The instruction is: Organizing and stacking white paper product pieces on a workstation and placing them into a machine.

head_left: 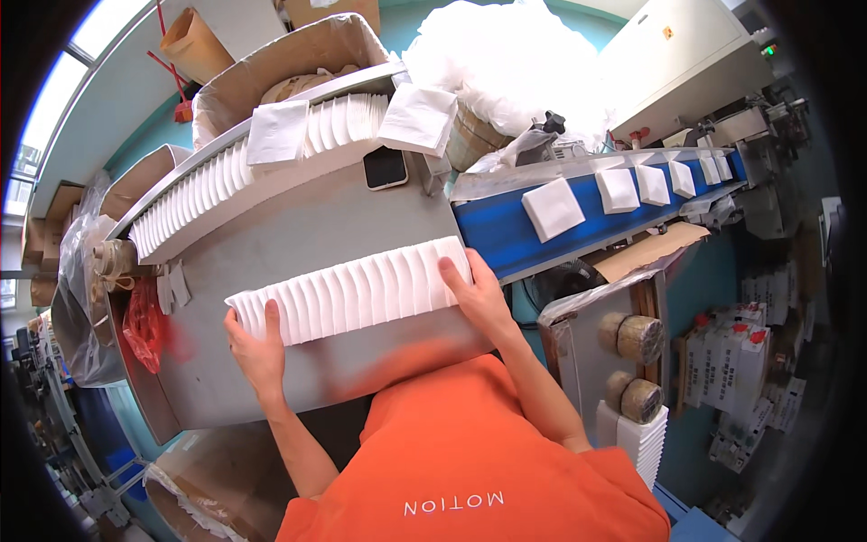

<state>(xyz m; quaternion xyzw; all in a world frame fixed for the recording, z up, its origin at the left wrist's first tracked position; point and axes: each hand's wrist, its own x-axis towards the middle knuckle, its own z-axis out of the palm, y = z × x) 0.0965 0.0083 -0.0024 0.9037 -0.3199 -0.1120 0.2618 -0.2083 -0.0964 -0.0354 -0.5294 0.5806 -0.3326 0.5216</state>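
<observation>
Plainly, a long row of folded white napkins [348, 291] sits at the middle of the frame, low over the grey table [312, 212], though whether it touches the top I cannot tell. Its bundles are packed face to face, clean white and matte, with soft wavy ridges and thin shadow lines between them; the row slants, its right end higher in the frame than its left. The left hand [257, 350] grips the left end, thumb on the near side and fingers curled around the end. The right hand [481, 296] clasps the right end the same way, thumb pressed on the ridges. Both are closed only as far as the row's thickness allows. Toward the upper left, a similar white row [203, 203] lines the table's far edge; a dark phone [386, 168] lies near its right end. White stacks [553, 210] dot the blue belt [495, 237] at upper right.
</observation>
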